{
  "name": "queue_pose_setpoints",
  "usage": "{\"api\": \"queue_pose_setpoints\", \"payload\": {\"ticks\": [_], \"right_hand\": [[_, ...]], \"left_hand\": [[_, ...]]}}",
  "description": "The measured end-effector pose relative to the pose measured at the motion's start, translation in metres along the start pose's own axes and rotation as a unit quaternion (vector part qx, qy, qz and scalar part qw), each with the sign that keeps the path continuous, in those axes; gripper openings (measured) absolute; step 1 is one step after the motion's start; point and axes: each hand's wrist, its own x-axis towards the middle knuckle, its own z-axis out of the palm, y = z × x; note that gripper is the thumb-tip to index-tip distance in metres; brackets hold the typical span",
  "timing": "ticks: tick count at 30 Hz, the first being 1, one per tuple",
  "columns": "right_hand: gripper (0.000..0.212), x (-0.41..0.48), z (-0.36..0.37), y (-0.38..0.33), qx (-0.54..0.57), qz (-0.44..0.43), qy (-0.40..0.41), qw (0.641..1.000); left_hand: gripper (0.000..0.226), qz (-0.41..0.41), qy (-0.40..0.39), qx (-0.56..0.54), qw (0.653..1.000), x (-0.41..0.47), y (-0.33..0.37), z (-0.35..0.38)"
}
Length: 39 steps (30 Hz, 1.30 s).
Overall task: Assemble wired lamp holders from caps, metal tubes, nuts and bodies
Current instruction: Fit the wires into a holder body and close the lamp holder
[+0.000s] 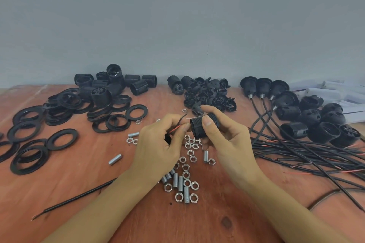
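Note:
Above the table's middle, my right hand [223, 136] grips a black threaded lamp holder body [197, 128] between thumb and fingers. My left hand [160, 144] pinches the red and black wire ends [178, 125] right at the body's open left end; a black part is partly hidden in its palm. Silver nuts [187, 163] and threaded metal tubes [179, 182] lie scattered under and in front of both hands. Black caps [209, 94] are heaped behind the hands. More threaded bodies [110, 85] are piled at the back left.
Black rings [59, 116] spread over the left of the wooden table [79, 173]. Finished wired holders [308, 108] and their black cables [308, 154] fill the right. A loose black wire [79, 196] runs toward the front left. White boxes [335, 92] stand far right, against a grey wall.

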Motion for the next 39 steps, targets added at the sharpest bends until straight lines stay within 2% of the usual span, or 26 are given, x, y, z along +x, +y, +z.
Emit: {"api": "queue_pose_setpoints", "payload": {"ticks": [7,9,12,15,17,24,30,33,39], "right_hand": [[0.04,-0.001,-0.003,-0.003,0.019,0.037,0.012,0.999],[0.046,0.001,-0.003,-0.005,0.05,0.057,0.021,0.997],[0.057,0.004,-0.003,-0.008,0.133,0.105,-0.011,0.985],[0.041,0.006,-0.005,-0.01,0.168,0.137,-0.04,0.975],[0.04,0.006,-0.007,-0.01,0.178,0.153,-0.031,0.971],[0.042,0.007,-0.004,-0.011,0.118,0.195,0.008,0.974],[0.038,0.008,-0.006,-0.01,0.131,0.243,0.021,0.961],[0.037,0.009,-0.008,-0.008,0.13,0.25,0.031,0.959],[0.044,0.01,-0.009,-0.006,0.111,0.233,0.052,0.965]], "left_hand": [[0.006,-0.003,0.002,-0.015,1.0,-0.001,0.001,0.002],[0.007,-0.008,0.006,-0.027,1.0,0.002,0.002,0.0],[0.006,-0.023,0.025,-0.032,0.999,0.006,0.001,-0.004],[0.003,-0.046,0.034,-0.026,0.998,0.008,-0.002,-0.008],[0.002,-0.045,0.027,-0.025,0.998,0.008,-0.003,-0.008],[0.012,-0.022,-0.01,-0.059,0.998,0.005,0.0,-0.006],[0.015,0.033,0.024,-0.049,0.998,0.008,0.005,-0.006],[0.007,0.06,0.0,-0.044,0.997,0.008,0.005,-0.005],[0.006,0.072,-0.057,-0.009,0.996,0.006,0.01,-0.005]]}}
